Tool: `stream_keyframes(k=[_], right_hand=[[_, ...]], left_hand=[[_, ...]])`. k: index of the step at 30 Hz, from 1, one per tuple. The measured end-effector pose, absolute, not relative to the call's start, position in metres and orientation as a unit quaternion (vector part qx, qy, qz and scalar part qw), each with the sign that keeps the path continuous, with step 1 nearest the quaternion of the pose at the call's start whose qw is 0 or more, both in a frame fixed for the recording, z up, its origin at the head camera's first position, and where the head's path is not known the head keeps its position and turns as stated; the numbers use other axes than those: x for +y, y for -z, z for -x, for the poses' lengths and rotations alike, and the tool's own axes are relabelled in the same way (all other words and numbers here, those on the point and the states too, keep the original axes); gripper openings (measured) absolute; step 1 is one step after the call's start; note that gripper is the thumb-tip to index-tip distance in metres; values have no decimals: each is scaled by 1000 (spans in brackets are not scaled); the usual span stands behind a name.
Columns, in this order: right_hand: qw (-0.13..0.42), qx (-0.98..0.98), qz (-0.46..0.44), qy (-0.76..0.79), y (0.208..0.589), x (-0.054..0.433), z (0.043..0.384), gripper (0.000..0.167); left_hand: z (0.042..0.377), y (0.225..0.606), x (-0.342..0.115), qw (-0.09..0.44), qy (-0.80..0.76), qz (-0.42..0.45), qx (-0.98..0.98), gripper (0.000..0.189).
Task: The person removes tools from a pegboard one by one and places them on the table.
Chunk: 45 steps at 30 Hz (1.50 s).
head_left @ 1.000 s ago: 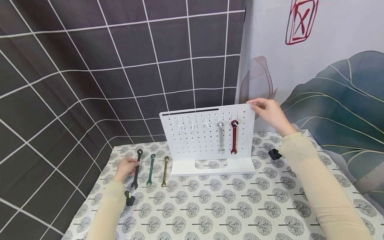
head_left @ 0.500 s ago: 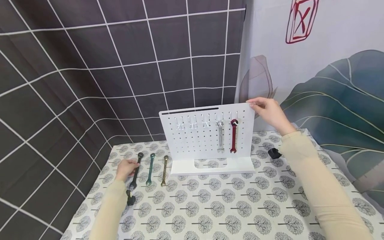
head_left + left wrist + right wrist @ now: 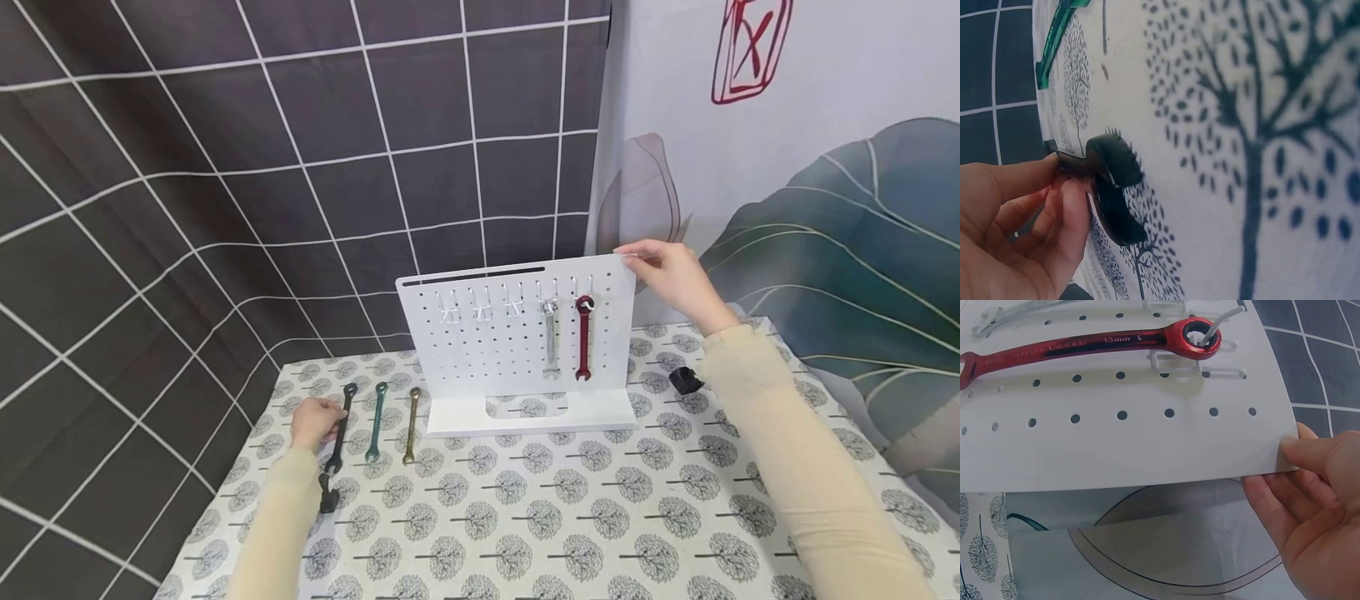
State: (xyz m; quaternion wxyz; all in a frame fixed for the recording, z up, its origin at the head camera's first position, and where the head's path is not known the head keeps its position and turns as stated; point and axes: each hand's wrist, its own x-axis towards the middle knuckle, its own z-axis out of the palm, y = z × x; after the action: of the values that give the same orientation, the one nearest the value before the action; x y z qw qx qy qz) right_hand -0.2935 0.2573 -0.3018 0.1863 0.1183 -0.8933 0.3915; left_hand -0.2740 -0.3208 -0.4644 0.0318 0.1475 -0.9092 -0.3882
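Observation:
My left hand [image 3: 313,423] pinches a black combination wrench [image 3: 341,437] between thumb and fingers, at the left of the tree-print table. Its forked end [image 3: 1109,161] points toward the camera in the left wrist view, close over the cloth. To its right lie a green wrench [image 3: 377,425] and a gold wrench [image 3: 411,429]. With my right hand [image 3: 667,275] I grip the top right corner of a white pegboard [image 3: 1147,453], thumb in front and fingers behind. A red wrench [image 3: 1085,345] marked 13mm and a silver wrench [image 3: 551,342] hang by their ring ends from its hooks.
Bare white hooks [image 3: 482,310] line the left part of the pegboard's top. Its flat base [image 3: 457,417] stands on the table [image 3: 525,517]. Behind hangs a dark gridded curtain [image 3: 300,208]. Small black devices [image 3: 328,493] sit at both wrists.
The black wrench's ring end has shifted slightly toward me as my left fingers hold it. My right hand stays on the pegboard corner.

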Motion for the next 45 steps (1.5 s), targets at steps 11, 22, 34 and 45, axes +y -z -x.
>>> stream_keyframes(k=[11, 22, 34, 45], right_hand=[[172, -893, -117, -398, 307, 256, 290, 33], [167, -892, -106, -406, 304, 258, 292, 33], [169, -898, -106, -393, 300, 256, 292, 32], [167, -896, -107, -398, 298, 255, 292, 33]], left_hand=[[271, 465, -312, 57, 336, -108, -934, 30], [281, 420, -268, 33, 476, 10, -879, 36], [278, 396, -209, -1, 537, 117, -836, 40], [292, 400, -141, -38, 547, 189, -815, 36]])
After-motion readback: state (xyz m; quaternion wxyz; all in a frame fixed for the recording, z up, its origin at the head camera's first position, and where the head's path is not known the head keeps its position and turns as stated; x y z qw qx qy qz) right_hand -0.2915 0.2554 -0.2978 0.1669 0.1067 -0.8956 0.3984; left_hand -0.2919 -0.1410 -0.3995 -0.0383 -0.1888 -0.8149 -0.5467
